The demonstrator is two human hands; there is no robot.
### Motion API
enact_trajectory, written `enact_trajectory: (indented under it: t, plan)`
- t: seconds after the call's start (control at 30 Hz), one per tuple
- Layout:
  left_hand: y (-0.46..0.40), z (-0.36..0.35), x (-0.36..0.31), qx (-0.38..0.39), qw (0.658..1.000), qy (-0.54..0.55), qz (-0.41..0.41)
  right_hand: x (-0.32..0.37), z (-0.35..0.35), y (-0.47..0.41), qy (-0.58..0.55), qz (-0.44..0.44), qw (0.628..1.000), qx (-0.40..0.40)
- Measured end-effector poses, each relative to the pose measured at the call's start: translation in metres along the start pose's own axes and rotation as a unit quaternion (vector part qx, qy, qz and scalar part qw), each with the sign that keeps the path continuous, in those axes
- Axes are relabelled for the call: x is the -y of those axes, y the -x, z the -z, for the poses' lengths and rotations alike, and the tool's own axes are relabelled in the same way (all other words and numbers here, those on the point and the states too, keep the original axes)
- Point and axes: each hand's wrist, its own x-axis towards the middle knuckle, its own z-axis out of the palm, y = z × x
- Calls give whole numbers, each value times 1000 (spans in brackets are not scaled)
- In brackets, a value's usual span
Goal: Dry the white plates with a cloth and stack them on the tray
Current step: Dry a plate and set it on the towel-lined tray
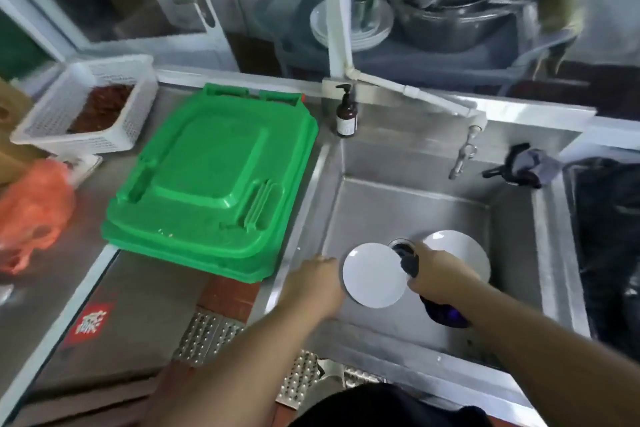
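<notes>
— White plate [372, 276]: where is it?
— Over the steel sink [408, 204]. Your left hand [317, 282] grips its left rim.
— And your right hand [438, 276]?
— It clutches a dark cloth [410, 262] against the plate's right edge. A second plate [467, 253] lies in the basin behind it.
— The tray?
— The green tray [211, 184] sits upside down on the counter, left of the sink.

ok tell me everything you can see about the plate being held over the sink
The plate is round, plain white and smooth, glossy like ceramic. It is tilted over the steel sink, near the drain. The left hand grips its left rim; the right hand presses a dark cloth to its right edge. A second white plate lies behind it.
</notes>
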Motion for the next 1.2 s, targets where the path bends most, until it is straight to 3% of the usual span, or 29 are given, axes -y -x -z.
enact_trajectory:
  t: [0.2, 0.4, 0.77, 0.97, 1.2]
  plan:
    - [-45, -18, -12, 67, 995, -38, -67, -31, -13, 4, -74, -85, 994, -10]
    - [-76, -48, -33, 110, 989, -56, -77, -69, -31, -4, -157, -120, 980, -19]
    - [-127, -119, -33, 174, 985, -19, 2, -114, -72, -76, -364, -205, 908, 27]
    - [-167, -162, -20, 223, 974, -14, 37, -117, -102, -117, -438, -253, 862, 2]
    - [-221, -208, -6, 217, 969, 44, 114, -115, -137, -161, -451, -268, 851, 10]
